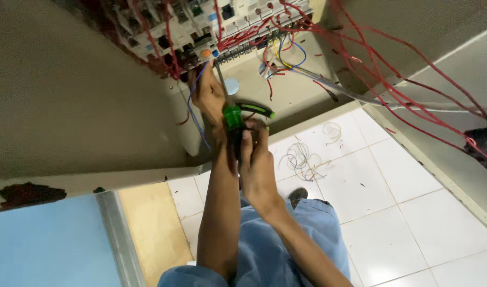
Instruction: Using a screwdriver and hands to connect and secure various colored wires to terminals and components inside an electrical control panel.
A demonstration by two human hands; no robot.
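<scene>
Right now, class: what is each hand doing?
Left hand: closed, pinching the blue wire at the breaker panel.
Right hand: closed around the green-handled screwdriver.

The screwdriver (232,117) has a glossy green plastic handle and metal shaft; the floor tiles (413,212) are smooth, shiny white.

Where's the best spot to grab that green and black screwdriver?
By its thick handle, from below. The screwdriver points up into the wired panel, so only the handle end is free; the right hand grips there, the left hand near the shaft.
</scene>
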